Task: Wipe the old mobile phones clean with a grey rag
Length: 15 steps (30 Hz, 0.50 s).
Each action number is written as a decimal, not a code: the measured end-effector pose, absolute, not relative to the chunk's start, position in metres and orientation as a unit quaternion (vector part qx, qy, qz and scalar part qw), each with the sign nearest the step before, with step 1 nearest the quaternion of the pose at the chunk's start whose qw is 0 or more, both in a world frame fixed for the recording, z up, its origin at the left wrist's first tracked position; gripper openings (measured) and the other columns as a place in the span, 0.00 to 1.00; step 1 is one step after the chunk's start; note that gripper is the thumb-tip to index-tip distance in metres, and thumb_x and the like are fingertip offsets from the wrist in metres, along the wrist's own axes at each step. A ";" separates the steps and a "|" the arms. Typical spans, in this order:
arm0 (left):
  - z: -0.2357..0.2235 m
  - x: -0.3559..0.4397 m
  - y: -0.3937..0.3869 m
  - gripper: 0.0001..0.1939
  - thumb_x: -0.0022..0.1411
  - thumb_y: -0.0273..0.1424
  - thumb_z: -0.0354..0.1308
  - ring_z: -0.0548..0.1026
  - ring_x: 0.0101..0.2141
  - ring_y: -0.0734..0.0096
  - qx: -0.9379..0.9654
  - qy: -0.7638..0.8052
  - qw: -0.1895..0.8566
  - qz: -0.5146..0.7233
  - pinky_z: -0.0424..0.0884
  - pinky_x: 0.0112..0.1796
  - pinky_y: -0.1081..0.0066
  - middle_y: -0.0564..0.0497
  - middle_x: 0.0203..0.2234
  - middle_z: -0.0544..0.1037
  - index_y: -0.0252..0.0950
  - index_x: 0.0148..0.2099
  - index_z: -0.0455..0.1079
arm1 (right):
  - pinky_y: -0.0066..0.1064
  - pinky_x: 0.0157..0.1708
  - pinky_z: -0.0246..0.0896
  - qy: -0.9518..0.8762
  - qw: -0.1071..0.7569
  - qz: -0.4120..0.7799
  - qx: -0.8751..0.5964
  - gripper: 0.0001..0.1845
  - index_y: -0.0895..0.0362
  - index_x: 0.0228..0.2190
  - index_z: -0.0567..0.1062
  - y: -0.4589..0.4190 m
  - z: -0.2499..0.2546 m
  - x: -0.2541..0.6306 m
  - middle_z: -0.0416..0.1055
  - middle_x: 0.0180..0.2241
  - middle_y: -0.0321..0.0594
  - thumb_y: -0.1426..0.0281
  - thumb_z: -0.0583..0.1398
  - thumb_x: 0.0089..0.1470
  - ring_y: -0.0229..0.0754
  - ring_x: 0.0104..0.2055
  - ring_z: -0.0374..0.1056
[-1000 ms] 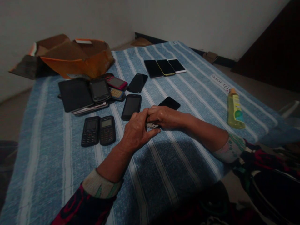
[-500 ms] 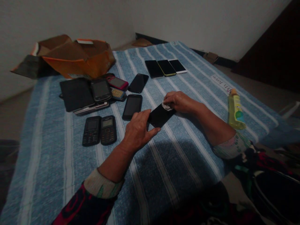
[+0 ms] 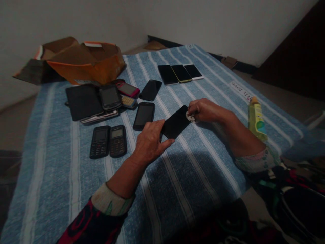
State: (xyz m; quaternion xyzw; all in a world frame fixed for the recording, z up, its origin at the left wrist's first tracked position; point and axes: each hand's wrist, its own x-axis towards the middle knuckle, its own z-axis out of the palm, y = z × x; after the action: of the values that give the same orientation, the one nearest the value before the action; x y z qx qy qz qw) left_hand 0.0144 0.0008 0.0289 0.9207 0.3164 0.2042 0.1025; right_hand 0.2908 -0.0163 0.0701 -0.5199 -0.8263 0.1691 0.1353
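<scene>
A black smartphone (image 3: 177, 122) lies on the striped cloth between my hands, its dark screen facing up. My left hand (image 3: 150, 139) grips its near left end, thumb along the lower edge and fingers at the upper edge. Pinched in my right hand (image 3: 201, 110) is a crumpled white tissue (image 3: 190, 117), which touches the phone's far right edge. Just left of the held phone rests another smartphone (image 3: 144, 116). Two keypad phones (image 3: 100, 142) stand side by side nearer to me, left of my left wrist.
A torn orange-brown bag (image 3: 99, 66) sits at the back left. Before it lie a black flat case (image 3: 83, 101), a pink phone (image 3: 129, 89) and other phones. Three smartphones (image 3: 180, 73) form a row at the back. A yellow-green bottle (image 3: 256, 120) lies on the right.
My right hand has slid the tissue rightward from the phone's screen to its far edge, uncovering more screen. My left hand keeps its hold on the phone.
</scene>
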 end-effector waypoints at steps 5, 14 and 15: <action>0.028 0.014 0.001 0.32 0.58 0.46 0.61 0.71 0.46 0.50 0.920 0.320 0.100 0.200 0.70 0.44 0.56 0.41 0.48 0.75 0.34 0.59 0.61 | 0.31 0.35 0.57 -0.865 0.132 0.181 -0.448 0.10 0.58 0.28 0.78 -0.021 0.072 0.259 0.71 0.30 0.39 0.81 0.59 0.46 0.39 0.33 0.65; 0.033 0.016 -0.001 0.25 0.59 0.43 0.60 0.71 0.43 0.51 0.922 0.314 0.110 0.196 0.69 0.43 0.57 0.42 0.44 0.76 0.34 0.53 0.65 | 0.35 0.43 0.59 -0.906 0.221 0.170 -0.319 0.12 0.57 0.25 0.74 -0.021 0.054 0.209 0.72 0.34 0.40 0.80 0.56 0.55 0.41 0.38 0.65; 0.033 0.016 -0.001 0.24 0.59 0.43 0.60 0.71 0.43 0.51 0.922 0.315 0.109 0.195 0.69 0.43 0.57 0.42 0.44 0.76 0.34 0.53 0.64 | 0.35 0.43 0.59 -0.905 0.228 0.167 -0.318 0.11 0.56 0.24 0.73 -0.020 0.052 0.207 0.72 0.34 0.40 0.80 0.56 0.56 0.41 0.38 0.65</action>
State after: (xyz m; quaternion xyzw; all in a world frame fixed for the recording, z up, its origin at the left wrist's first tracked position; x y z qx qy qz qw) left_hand 0.0159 -0.0009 0.0327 0.9223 0.3153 0.1955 0.1085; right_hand 0.2069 -0.0198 0.0520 -0.3180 -0.9051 0.1669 0.2276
